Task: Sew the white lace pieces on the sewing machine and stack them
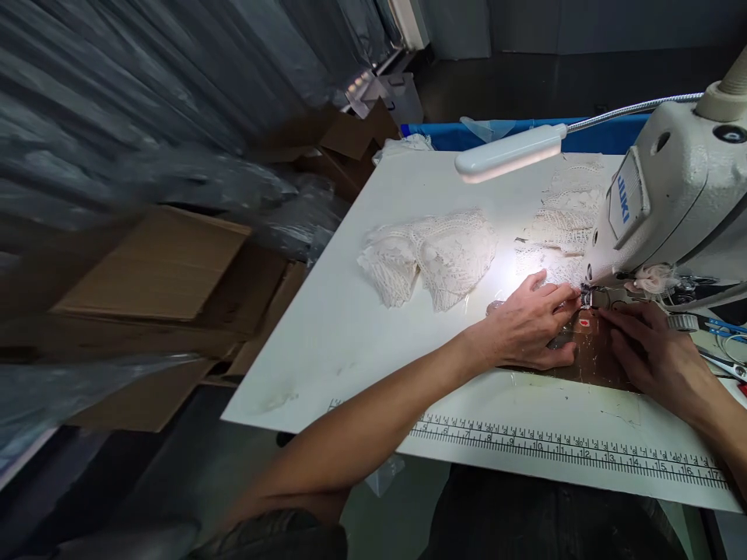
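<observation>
A white sewing machine [659,187] stands at the right, its presser foot [586,295] between my two hands. My left hand [534,323] lies palm down left of the foot, fingers stretched and thumb apart, fingertips close to the needle area. White lace [552,264] lies just behind those fingers; whether they touch it is hard to tell. From the right, my right hand [657,342] reaches in with its index finger stretched near the foot and its thumb apart. Beneath both hands is a brown plate [601,362]. Any small piece at the fingertips is hidden.
A second lace piece [437,257] rests on the white table [327,327], left of my hands. A lamp [510,153] hangs above. Scissors [727,364] lie at the right edge. A printed ruler [560,449] runs along the front. Cardboard boxes [152,264] stand at left.
</observation>
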Demonstrator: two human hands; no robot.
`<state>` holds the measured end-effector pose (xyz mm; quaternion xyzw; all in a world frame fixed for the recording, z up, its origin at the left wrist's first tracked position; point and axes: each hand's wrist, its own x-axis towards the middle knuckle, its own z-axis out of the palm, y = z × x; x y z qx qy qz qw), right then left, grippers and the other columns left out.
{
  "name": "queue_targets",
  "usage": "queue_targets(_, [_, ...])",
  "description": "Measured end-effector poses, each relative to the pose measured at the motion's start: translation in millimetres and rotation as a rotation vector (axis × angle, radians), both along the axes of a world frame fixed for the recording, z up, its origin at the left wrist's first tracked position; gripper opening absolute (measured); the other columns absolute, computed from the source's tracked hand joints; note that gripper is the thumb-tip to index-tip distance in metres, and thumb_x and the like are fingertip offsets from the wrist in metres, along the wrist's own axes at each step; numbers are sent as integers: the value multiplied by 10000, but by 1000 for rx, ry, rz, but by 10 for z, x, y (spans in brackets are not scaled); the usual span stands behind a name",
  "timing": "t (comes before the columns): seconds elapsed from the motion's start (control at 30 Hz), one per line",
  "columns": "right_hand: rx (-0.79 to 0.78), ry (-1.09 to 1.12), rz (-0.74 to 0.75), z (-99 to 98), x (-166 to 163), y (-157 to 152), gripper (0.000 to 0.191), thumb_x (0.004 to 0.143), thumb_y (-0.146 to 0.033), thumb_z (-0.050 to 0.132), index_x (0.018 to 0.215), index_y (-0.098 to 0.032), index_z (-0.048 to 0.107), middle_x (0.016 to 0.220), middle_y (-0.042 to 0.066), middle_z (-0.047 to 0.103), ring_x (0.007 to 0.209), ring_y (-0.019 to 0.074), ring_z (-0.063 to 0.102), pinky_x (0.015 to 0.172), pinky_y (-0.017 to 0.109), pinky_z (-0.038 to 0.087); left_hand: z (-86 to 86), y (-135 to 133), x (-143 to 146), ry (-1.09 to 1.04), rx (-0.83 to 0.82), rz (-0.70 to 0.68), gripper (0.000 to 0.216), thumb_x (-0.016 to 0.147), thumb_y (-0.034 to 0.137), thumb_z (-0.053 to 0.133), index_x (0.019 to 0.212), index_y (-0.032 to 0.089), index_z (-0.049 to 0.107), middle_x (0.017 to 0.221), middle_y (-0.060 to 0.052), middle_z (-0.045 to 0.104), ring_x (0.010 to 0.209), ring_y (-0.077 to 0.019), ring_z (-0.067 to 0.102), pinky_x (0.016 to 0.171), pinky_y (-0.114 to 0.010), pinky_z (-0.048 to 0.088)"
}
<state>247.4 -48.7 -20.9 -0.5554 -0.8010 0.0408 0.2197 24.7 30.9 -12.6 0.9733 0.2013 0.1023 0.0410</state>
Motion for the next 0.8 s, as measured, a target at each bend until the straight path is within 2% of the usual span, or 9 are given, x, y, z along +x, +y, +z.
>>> queue_targets(0.07, [-16, 57, -1, 30, 45, 6, 417, 1009, -366, 372, 1154, -165, 708, 1081, 150, 673, 900, 250, 681, 770, 392, 582, -12, 10, 1, -14, -4, -1, 503, 933, 448, 427, 1222, 72, 594, 1257, -172, 588, 1035, -259, 608, 1095, -521, 382])
queue_targets(0.17, [-127, 133, -26, 92, 126, 55, 423, 1009, -438, 377, 1077, -173, 699, 1001, 134, 702, 870, 262, 689, 739, 403, 583, -29, 33, -1, -44, -18, -12, 521, 932, 456, 431, 1231, 56, 581, 1254, -181, 589, 1039, -261, 612, 1093, -525, 385])
queue_targets(0.23, [-222, 175, -36, 133, 181, 119, 412, 1010, -437, 367, 1068, -180, 685, 981, 122, 710, 907, 270, 686, 744, 402, 581, -36, 48, -5, -62, -29, -19, 517, 929, 458, 438, 1229, 61, 580, 1251, -181, 594, 1036, -261, 616, 1088, -525, 392])
queue_targets(0.3, [-285, 185, -32, 163, 224, 195, 416, 1010, -408, 343, 954, -192, 694, 893, 104, 709, 903, 278, 684, 728, 400, 580, -41, 59, -8, -78, -39, -23, 506, 923, 456, 451, 1229, 75, 581, 1249, -175, 599, 1040, -261, 618, 1084, -520, 400])
queue_targets(0.37, [-293, 172, -36, 173, 241, 257, 464, 1006, -402, 321, 795, -202, 682, 788, 98, 690, 853, 288, 686, 682, 399, 577, -46, 63, -9, -91, -43, -23, 505, 916, 453, 460, 1228, 75, 583, 1245, -175, 605, 1043, -262, 620, 1084, -514, 404])
queue_targets(0.43, [-245, 167, -62, 154, 231, 279, 493, 1006, -404, 305, 744, -207, 674, 786, 105, 692, 840, 290, 689, 666, 396, 576, -52, 62, -8, -98, -39, -18, 515, 914, 450, 460, 1228, 61, 584, 1240, -181, 608, 1038, -264, 623, 1088, -517, 401])
queue_targets(0.57, [-169, 194, -86, 31, 175, 204, 411, 1000, -426, 369, 981, -191, 705, 1056, 139, 710, 1009, 304, 674, 792, 417, 574, -64, 62, -10, -89, -42, 5, 536, 918, 468, 465, 1267, 74, 566, 1243, -175, 608, 1056, -275, 625, 1117, -553, 368])
queue_targets(0.67, [-87, 197, -145, -73, 129, 134, 367, 973, -414, 443, 1101, -170, 685, 1080, 155, 700, 1022, 315, 670, 834, 449, 565, -69, 68, -19, -76, -57, 15, 554, 913, 485, 493, 1304, 95, 546, 1268, -169, 598, 1110, -291, 613, 1132, -564, 351])
queue_targets(0.8, [34, 137, -88, -82, 73, 106, 352, 988, -346, 408, 1141, -185, 681, 1154, 145, 679, 1084, 300, 653, 915, 462, 545, -67, 83, -29, -77, -72, 23, 575, 910, 488, 519, 1320, 85, 529, 1289, -181, 583, 1149, -304, 590, 1128, -559, 361])
